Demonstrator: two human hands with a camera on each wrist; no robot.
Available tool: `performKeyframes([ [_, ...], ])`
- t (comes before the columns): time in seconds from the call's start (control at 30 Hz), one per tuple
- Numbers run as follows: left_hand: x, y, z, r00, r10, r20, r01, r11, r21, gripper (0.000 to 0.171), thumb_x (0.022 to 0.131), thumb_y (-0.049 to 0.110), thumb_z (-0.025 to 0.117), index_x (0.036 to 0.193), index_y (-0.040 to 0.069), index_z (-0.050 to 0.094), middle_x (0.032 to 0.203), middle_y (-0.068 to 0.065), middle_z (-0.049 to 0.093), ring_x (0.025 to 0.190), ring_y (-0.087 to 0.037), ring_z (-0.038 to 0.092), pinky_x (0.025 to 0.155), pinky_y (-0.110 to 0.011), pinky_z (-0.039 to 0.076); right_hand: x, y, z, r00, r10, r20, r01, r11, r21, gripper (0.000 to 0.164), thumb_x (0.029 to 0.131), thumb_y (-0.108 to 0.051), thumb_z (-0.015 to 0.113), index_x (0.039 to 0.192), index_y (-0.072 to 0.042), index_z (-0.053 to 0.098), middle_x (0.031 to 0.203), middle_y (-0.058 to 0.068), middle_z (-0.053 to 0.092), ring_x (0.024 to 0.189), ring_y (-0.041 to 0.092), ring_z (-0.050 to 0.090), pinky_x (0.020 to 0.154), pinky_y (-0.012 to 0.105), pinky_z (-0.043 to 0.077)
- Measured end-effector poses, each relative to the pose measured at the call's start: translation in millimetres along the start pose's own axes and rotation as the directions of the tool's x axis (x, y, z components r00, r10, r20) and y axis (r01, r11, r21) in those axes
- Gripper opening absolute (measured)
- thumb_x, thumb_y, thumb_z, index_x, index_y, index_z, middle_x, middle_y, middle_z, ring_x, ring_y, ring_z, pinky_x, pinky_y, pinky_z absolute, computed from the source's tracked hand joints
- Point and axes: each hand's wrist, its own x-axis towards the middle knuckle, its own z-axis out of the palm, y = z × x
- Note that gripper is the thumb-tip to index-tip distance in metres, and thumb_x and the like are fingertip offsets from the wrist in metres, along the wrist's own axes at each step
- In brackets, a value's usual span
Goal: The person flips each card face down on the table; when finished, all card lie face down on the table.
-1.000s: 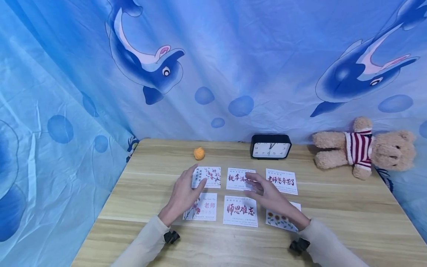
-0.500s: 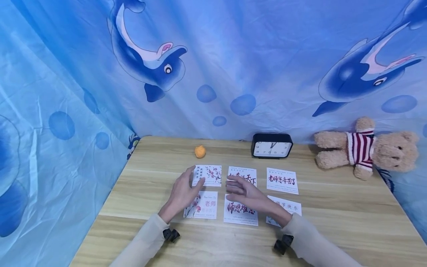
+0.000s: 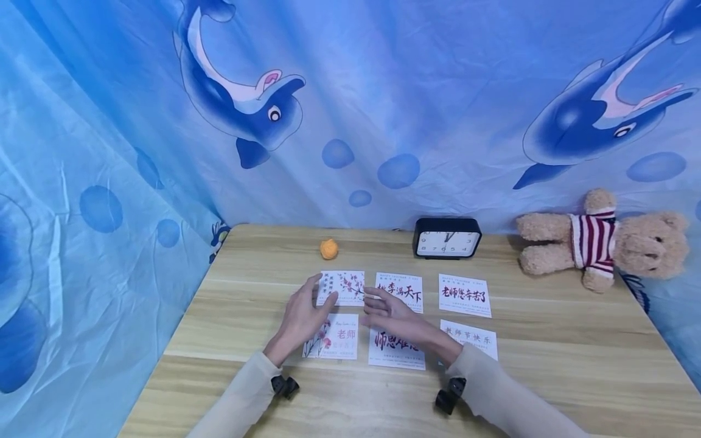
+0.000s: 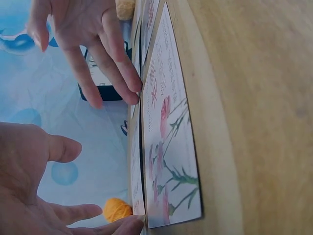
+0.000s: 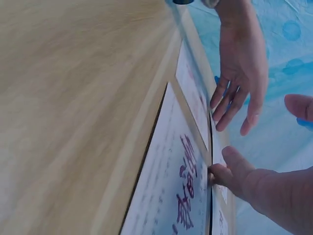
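Several white printed cards lie flat on the table in two rows. My left hand [image 3: 300,316] hovers at the left edge of the blossom card [image 3: 350,287] and the pink-flower card [image 3: 344,340]; its fingers are loosely spread and hold nothing. Over the gap between the middle cards is my right hand [image 3: 397,316], palm turned left, fingers relaxed. It partly covers the lower middle card [image 3: 397,359] and the upper middle card [image 3: 408,291]. In the left wrist view, the right hand [image 4: 90,44] faces the left hand [image 4: 34,181], with space between them.
A red-lettered card [image 3: 464,295] and a card [image 3: 479,338] partly behind the right sleeve lie at the right. Along the back are a small orange ball [image 3: 328,249], a black-framed clock [image 3: 447,238] and a teddy bear [image 3: 597,240]. A blue dolphin curtain [image 3: 339,109] hangs behind the table [image 3: 230,310].
My right hand has moved left, from the upper middle card toward the left column, uncovering the right-hand cards more. My left hand has stayed nearly still. The cards have not visibly moved.
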Motion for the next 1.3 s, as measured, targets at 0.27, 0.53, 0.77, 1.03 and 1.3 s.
performKeyframes([
  [0.27, -1.0, 3.3, 1.1, 1.0, 0.007, -0.009, -0.007, 1.0, -0.005, 0.072, 0.101, 0.046, 0.066, 0.157, 0.008, 0.041, 0.144, -0.024, 0.062, 0.134, -0.041, 0.06, 0.113, -0.058, 0.05, 6.1, -10.7, 2.5, 0.988, 0.135, -0.077, -0.118, 0.975, 0.189, 0.08, 0.099, -0.031, 0.069, 0.164, -0.01, 0.027, 0.166, 0.024, 0.035, 0.147, 0.041, 0.048, 0.125, 0.054, 0.038],
  [0.53, -0.1, 6.0, 1.4, 1.0, -0.01, -0.014, 0.01, 1.0, 0.001, 0.07, 0.101, 0.045, 0.065, 0.157, 0.009, 0.043, 0.143, -0.023, 0.062, 0.133, -0.04, 0.06, 0.111, -0.057, 0.051, 10.7, -15.7, 0.6, 0.97, 0.215, -0.116, -0.149, 0.897, 0.416, 0.077, 0.098, -0.019, 0.065, 0.163, -0.004, 0.026, 0.154, 0.027, 0.047, 0.146, 0.039, 0.049, 0.124, 0.048, 0.042],
  [0.77, -1.3, 6.2, 4.4, 1.0, 0.014, -0.022, -0.014, 1.0, 0.024, 0.069, 0.1, 0.043, 0.066, 0.155, 0.007, 0.044, 0.144, -0.024, 0.061, 0.135, -0.043, 0.058, 0.113, -0.059, 0.049, 11.6, -14.6, 2.8, 0.967, 0.212, -0.145, -0.113, 0.857, 0.502, 0.071, 0.1, -0.011, 0.06, 0.161, 0.0, 0.027, 0.16, 0.03, 0.039, 0.148, 0.043, 0.045, 0.126, 0.048, 0.039],
  [1.03, -6.6, 4.0, 9.6, 1.0, 0.021, -0.012, -0.02, 0.998, 0.058, 0.072, 0.101, 0.044, 0.064, 0.156, 0.003, 0.043, 0.151, -0.023, 0.056, 0.14, -0.043, 0.053, 0.116, -0.059, 0.046, 12.2, -11.8, 6.2, 0.965, 0.213, -0.156, -0.095, 0.831, 0.547, 0.075, 0.098, -0.01, 0.063, 0.162, 0.0, 0.025, 0.16, 0.03, 0.037, 0.148, 0.043, 0.045, 0.125, 0.048, 0.04],
  [1.3, -9.7, 7.1, 9.8, 0.998, 0.066, -0.023, -0.064, 0.994, 0.084, 0.066, 0.101, 0.044, 0.065, 0.15, 0.003, 0.05, 0.143, -0.025, 0.062, 0.133, -0.044, 0.058, 0.112, -0.059, 0.048, 13.1, -13.3, 6.4, 0.965, 0.186, -0.184, -0.067, 0.857, 0.512, 0.076, 0.098, -0.015, 0.064, 0.163, -0.005, 0.025, 0.154, 0.028, 0.046, 0.145, 0.043, 0.049, 0.123, 0.05, 0.042],
])
